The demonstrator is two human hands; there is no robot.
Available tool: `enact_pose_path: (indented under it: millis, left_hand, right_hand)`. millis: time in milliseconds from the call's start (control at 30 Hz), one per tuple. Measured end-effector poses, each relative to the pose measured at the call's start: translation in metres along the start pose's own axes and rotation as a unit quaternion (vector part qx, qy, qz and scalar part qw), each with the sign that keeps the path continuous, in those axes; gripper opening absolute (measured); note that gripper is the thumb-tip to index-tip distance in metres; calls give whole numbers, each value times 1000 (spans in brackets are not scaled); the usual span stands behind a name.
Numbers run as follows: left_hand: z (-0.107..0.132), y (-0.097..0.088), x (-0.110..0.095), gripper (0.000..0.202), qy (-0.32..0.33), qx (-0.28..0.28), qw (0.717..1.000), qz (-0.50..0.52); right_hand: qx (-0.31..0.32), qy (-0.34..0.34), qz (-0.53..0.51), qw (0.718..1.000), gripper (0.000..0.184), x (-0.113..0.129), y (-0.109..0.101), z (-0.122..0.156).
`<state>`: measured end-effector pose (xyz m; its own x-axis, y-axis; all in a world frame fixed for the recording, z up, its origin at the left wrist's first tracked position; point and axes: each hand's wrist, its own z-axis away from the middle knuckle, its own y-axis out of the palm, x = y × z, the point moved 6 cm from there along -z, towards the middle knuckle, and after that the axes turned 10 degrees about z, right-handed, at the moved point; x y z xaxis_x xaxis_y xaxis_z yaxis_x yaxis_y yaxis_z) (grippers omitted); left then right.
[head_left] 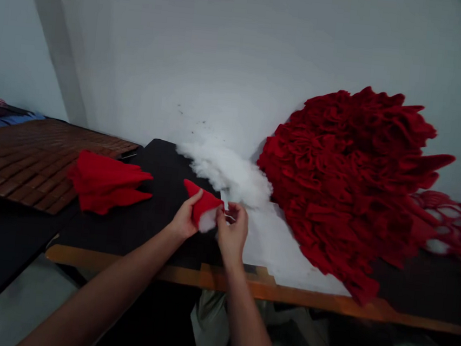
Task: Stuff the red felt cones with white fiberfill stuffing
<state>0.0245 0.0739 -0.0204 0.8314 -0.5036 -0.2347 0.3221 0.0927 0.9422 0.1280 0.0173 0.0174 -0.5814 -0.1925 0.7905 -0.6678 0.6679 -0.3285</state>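
2 forearms (122,285) cross the orange wooden table edge (204,277); hands work just inside it, above the dark tabletop (146,235). Left hand (185,217) wraps a red felt cone (205,203), white stuffing (208,221) at its mouth (bulging out); right hand (231,234) pinches its rim. Cotton wadding (223,167) lies just behind, beside a heaped red felt pile (344,178).

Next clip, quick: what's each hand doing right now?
Left hand: closed, holding a red felt cone with white filling at its mouth.
Right hand: closed, pinching at the cone's rim; what it grips is hidden.
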Motion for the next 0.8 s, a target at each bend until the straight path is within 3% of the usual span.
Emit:
enact_pose_path:
  millis: [67,167,333,433,533,633,700,800]
  left_hand:
    - [0,-1,-7,20,28,-8,999,13]
    - [1,2,-7,27,23,19,1000,4]
    - [1,2,-2,30,-9,36,999,0]
    - [1,3,-9,33,9,42,999,14]
    - [4,3,-6,33,-6,21,1000,16]
    - [8,2,7,27,-47,-7,999,-8]
    - [8,0,13,23,-64,-16,998,-24]
    - [5,-2,12,24,-67,-22,997,-24]
  right_hand:
    - [-27,-87,59,994,18,18,-2,13]
    - [60,-200,96,973,27,36,17,28]
    - [95,-227,114,962,31,40,27,33]
    - [65,-201,54,976,26,41,13,27]
    - [-8,-75,18,997,18,26,1,13]
    - [17,34,-8,999,14,6,11,0]
    - [16,43,20,999,9,-1,16,-6]
    - [-8,-43,88,995,13,5,12,-7]
